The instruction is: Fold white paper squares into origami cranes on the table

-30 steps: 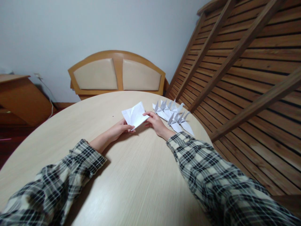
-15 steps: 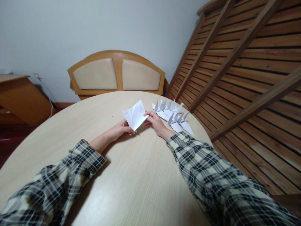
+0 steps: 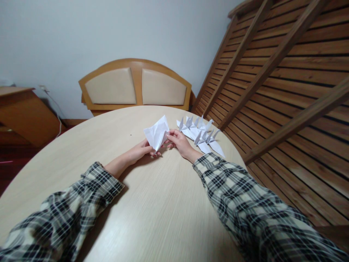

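A creased sheet of white folded paper [image 3: 156, 132] is held between my two hands, just above the table. My left hand [image 3: 140, 151] grips its lower left part, with the thumb in front and the other fingers partly hidden behind the paper. On the other side my right hand [image 3: 180, 143] pinches the right corner, where a flap bends inward. Several white paper cranes [image 3: 203, 133] stand close together just beyond and to the right of my right hand.
The round pale wooden table [image 3: 147, 203] lies under both arms. Behind it stands a wooden headboard [image 3: 139, 83] with cream panels. A slatted wooden frame [image 3: 272, 91] leans along the right side, and a brown cabinet [image 3: 21, 116] is at the far left.
The right side of the paper has been bent inward by my right hand, so a narrow fold now shows there. Its left corner has shifted slightly to the right.
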The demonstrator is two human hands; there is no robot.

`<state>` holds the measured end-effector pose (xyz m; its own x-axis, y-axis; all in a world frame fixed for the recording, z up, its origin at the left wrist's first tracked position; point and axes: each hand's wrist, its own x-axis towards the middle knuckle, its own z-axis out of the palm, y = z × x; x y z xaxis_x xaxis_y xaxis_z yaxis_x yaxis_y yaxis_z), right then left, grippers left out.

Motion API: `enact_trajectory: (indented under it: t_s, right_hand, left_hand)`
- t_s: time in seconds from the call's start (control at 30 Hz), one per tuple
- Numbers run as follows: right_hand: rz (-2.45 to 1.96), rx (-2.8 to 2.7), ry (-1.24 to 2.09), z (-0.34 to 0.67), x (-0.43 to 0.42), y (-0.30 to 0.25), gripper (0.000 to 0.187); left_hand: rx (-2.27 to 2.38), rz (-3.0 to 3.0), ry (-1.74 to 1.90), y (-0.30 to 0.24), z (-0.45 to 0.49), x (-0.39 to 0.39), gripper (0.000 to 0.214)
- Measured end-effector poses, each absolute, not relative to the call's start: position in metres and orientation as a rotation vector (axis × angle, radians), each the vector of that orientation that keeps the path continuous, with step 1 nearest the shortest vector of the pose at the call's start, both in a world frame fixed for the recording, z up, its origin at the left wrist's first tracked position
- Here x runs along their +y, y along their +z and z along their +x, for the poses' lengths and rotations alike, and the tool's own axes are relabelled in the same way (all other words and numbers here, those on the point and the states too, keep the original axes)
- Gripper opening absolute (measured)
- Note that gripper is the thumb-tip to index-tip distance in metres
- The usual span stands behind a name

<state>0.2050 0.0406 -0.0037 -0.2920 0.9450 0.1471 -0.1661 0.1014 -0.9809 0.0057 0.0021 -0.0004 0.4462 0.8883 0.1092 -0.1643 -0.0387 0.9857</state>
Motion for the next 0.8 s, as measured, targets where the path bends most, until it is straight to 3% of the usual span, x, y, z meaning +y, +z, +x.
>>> enact_trajectory:
  t_s: [0.8]
  right_hand:
    - [-0.891, -1.327, 1.297, 0.205, 0.041, -0.007, 0.053]
  left_hand:
    - [0.856, 1.391, 0.966, 0.013, 0.016, -0.006, 0.021]
